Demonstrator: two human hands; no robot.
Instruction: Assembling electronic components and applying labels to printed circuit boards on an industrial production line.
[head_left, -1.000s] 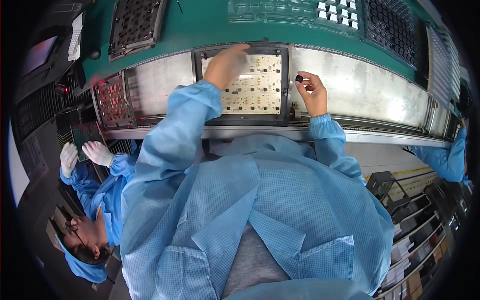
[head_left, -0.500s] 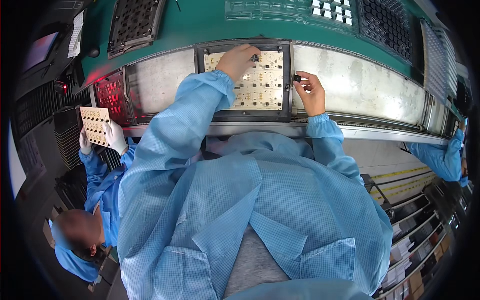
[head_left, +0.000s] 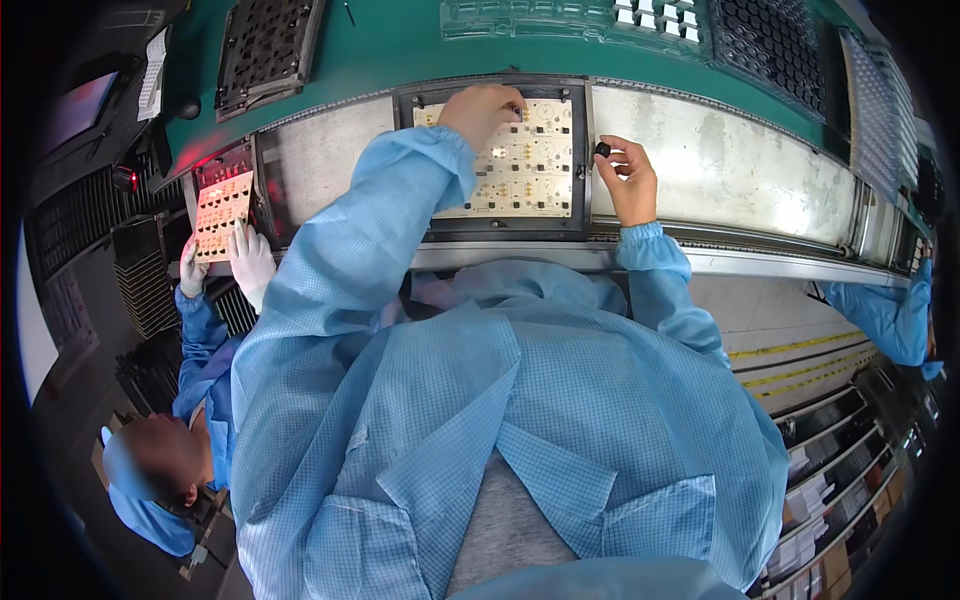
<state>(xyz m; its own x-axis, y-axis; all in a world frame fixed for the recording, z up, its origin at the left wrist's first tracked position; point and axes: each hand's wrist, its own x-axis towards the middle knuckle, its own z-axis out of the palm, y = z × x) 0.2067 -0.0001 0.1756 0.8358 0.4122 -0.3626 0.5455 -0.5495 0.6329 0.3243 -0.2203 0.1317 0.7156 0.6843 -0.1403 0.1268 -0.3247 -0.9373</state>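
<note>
Board (head_left: 541, 165), cream with rows of small dark components, sat flat inside a dark frame (head_left: 505, 231) on the line, in front of the person. Left hand (head_left: 474, 111) reached over its upper part, palm down, fingers bent and bunched near the top edge; a small dark bit showed at the fingertips, but cannot tell whether pinched or only touched. Right hand (head_left: 630, 183) was narrow, thumb and fingers pinching a small black part (head_left: 602, 149) just right of the frame, above the bare metal bed (head_left: 730, 160).

Beyond, green surface (head_left: 385, 55) carried a clear tray (head_left: 540, 22) with white blocks (head_left: 647, 20) at its right end, a dark tray (head_left: 770, 50) of black round pieces beside that, and a dark fixture (head_left: 265, 55) at far left. Co-worker's white-gloved hands (head_left: 252, 263) at left held another board (head_left: 222, 215) under red light. Another person's blue sleeve (head_left: 880, 318) showed far right.
</note>
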